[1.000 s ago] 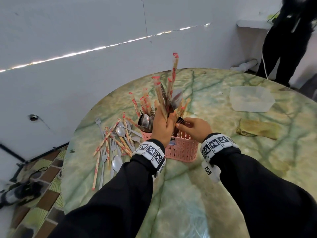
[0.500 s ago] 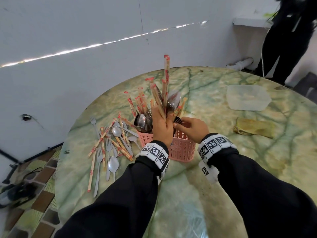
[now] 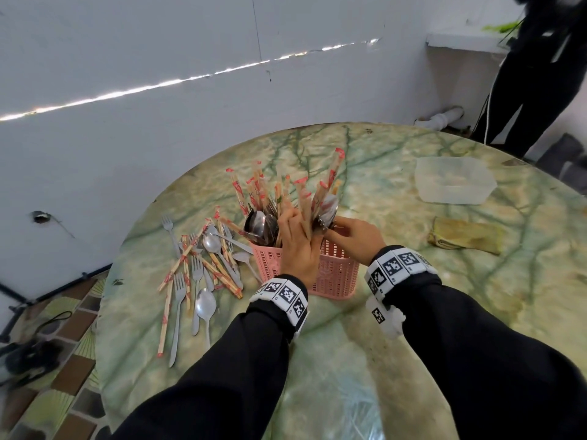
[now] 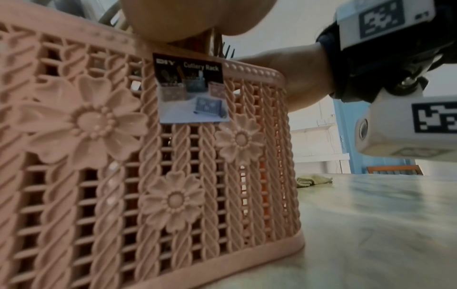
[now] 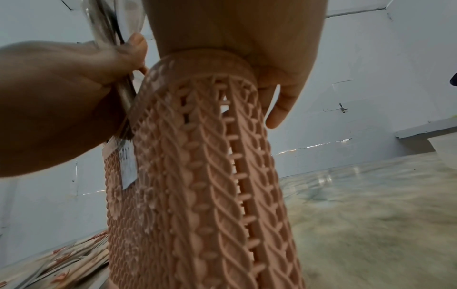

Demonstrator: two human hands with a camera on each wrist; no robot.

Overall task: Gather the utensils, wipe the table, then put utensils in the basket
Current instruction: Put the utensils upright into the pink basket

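Observation:
A pink lattice basket [image 3: 336, 274] stands on the green marble table [image 3: 413, 328], packed with wrapped chopsticks [image 3: 254, 193] and spoons [image 3: 255, 222]. My left hand [image 3: 293, 223] grips a bundle of chopsticks and metal utensils [image 3: 319, 198] standing in the basket. In the right wrist view its fingers [image 5: 128, 50] curl round the metal handles [image 5: 123, 88]. My right hand [image 3: 341, 231] holds the basket's right rim, palm on top and thumb [image 5: 279, 109] down the outer wall. A pile of forks, spoons and chopsticks [image 3: 203, 268] lies on the table left of the basket [image 4: 148, 176].
A folded yellow cloth [image 3: 467, 238] lies right of the basket, and a clear plastic container [image 3: 454, 179] sits beyond it. A person in black [image 3: 540, 74] stands past the table's far right edge. A white wall [image 3: 158, 138] runs close behind the table.
The bundle in my left hand has sunk lower into the basket; its tips stand less high. My right hand has stayed on the basket rim.

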